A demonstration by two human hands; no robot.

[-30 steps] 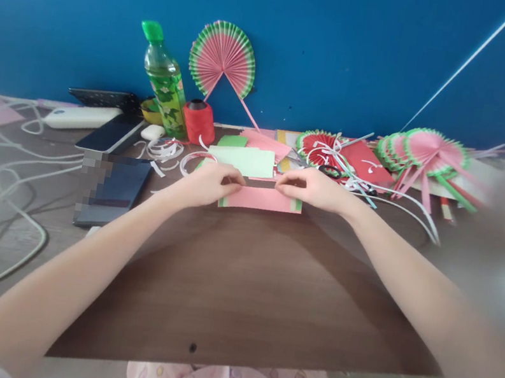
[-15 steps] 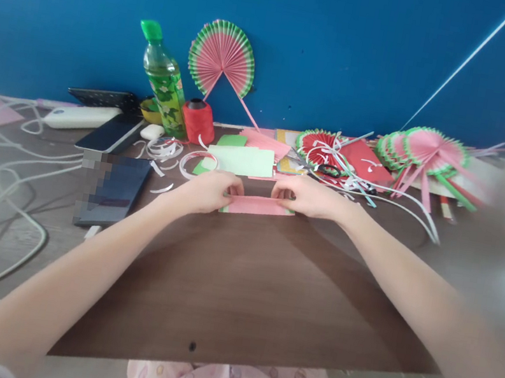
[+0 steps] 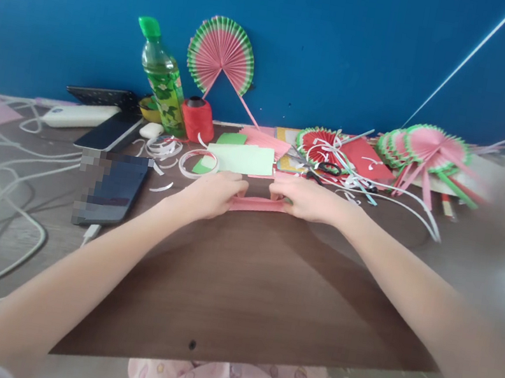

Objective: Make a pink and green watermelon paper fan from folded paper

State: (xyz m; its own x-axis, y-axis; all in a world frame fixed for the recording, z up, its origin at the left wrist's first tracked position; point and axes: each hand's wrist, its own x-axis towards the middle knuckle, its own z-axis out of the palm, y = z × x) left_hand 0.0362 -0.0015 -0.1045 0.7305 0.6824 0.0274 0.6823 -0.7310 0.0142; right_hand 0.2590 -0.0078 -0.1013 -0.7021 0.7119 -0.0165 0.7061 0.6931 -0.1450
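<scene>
A strip of pink paper (image 3: pixel 257 204) lies low over the brown table, stretched between my two hands. My left hand (image 3: pixel 219 193) pinches its left end, fingers curled down. At the other end my right hand (image 3: pixel 302 197) is closed on the paper in the same way. The upper edge of the strip bows slightly, and its ends are hidden under my fingers. Just beyond the hands lie pale green paper sheets (image 3: pixel 242 159) and pink paper (image 3: pixel 267 144).
A pleated pink-and-green paper fan (image 3: pixel 221 55) leans on the blue wall beside a green bottle (image 3: pixel 162 74) and a red thread spool (image 3: pixel 198 120). Finished-looking fans (image 3: pixel 428 147), scissors (image 3: pixel 328 168) and white strips sit right. A phone (image 3: pixel 119 189) and cables lie left.
My fingers have curled further over the pink paper. Less of its face and its green-edged ends shows now, and the strip looks narrower.
</scene>
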